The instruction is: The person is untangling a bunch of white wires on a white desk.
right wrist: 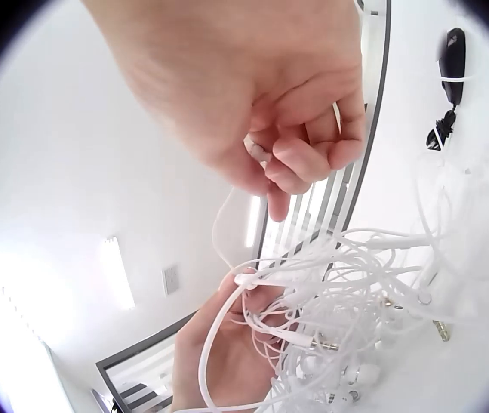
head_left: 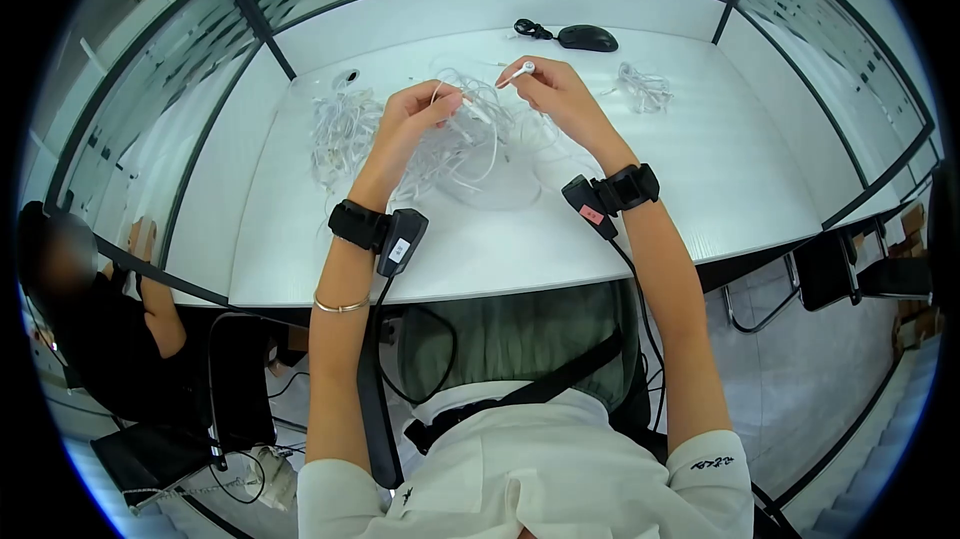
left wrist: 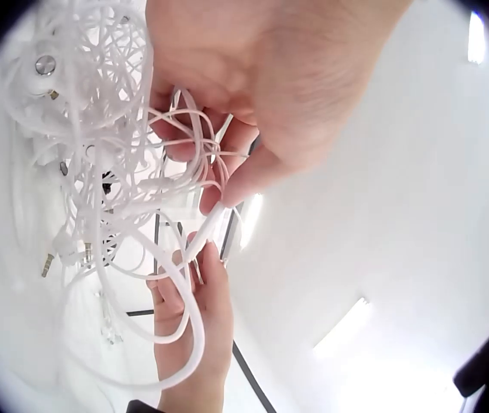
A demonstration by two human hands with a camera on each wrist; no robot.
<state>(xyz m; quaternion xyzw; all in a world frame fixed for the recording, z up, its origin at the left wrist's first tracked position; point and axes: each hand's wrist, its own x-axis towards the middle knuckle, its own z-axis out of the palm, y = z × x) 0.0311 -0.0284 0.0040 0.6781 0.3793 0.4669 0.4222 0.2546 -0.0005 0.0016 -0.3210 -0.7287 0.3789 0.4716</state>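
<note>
In the head view, my left hand (head_left: 408, 124) pinches white cable strands above a tangled pile of white earphone cables (head_left: 345, 139). My right hand (head_left: 575, 109), to its right, has its fingers curled round a white earbud piece (head_left: 525, 68). The left wrist view has my left hand (left wrist: 270, 77) with thin loops across its fingers and a white tube-like piece (left wrist: 203, 232) at the fingertips. From the right wrist, a small white part (right wrist: 258, 152) shows within the curled fingers of my right hand (right wrist: 253, 95); a thin wire runs down towards the left hand. Metal plugs (right wrist: 323, 345) hang among the strands.
A black mouse (head_left: 587, 38) with a bundled cord lies at the back of the white table (head_left: 690, 199). A smaller white cable bundle (head_left: 645, 89) is right of the hands. Low partitions surround the table; a person in black (head_left: 100, 339) sits at the left.
</note>
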